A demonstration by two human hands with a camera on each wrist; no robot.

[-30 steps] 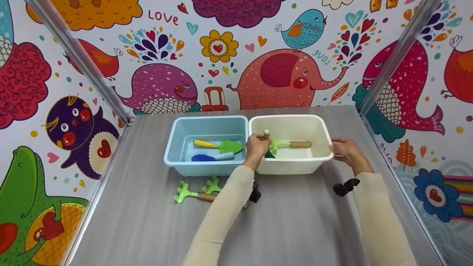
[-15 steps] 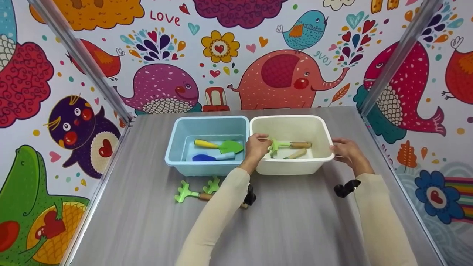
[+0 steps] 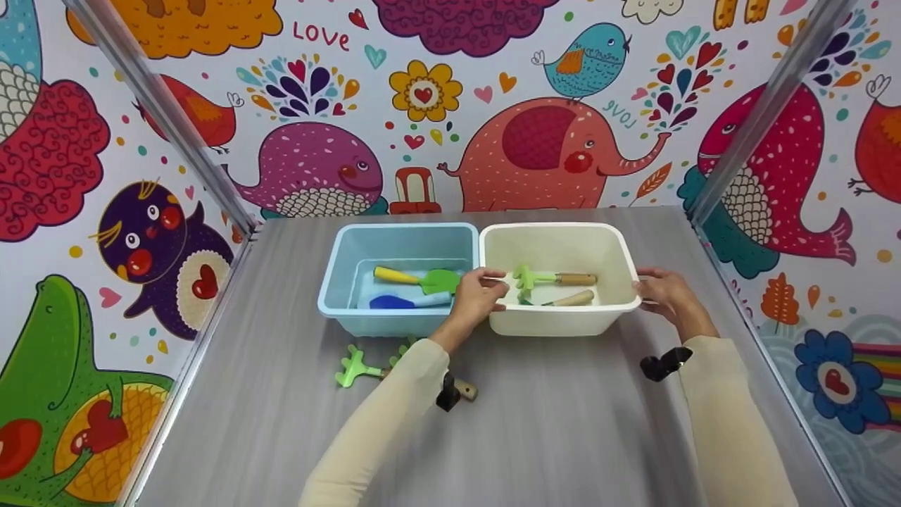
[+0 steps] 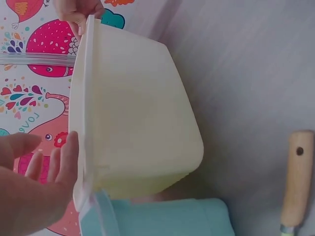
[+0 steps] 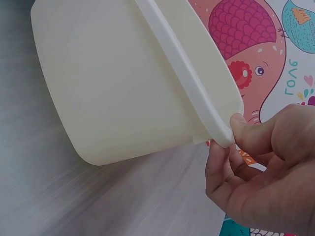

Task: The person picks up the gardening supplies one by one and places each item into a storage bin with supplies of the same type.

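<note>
My right hand [image 3: 672, 299] pinches the right end of the white tub's rim, thumb on top and fingers beneath, as the right wrist view shows. Beside the near left corner of the white tub [image 3: 556, 324] is my left hand [image 3: 473, 303], its fingers loosely bent and holding nothing. Inside that tub lie a light green hand rake [image 3: 524, 277] with a wooden handle and a second wooden-handled tool [image 3: 574, 298], whose dark green head is mostly hidden by the near wall.
The light blue tub [image 3: 387, 325], touching the white one, holds a yellow-handled green trowel [image 3: 440, 282] and a blue shovel [image 3: 394, 302]. On the table in front, two green hand rakes [image 3: 355, 365] lie partly under my left forearm. Patterned panels enclose the back and sides.
My left hand has let go of the wooden-handled tool, which now lies in the white tub. That hand has drawn back toward me and left. The right hand keeps its hold.
</note>
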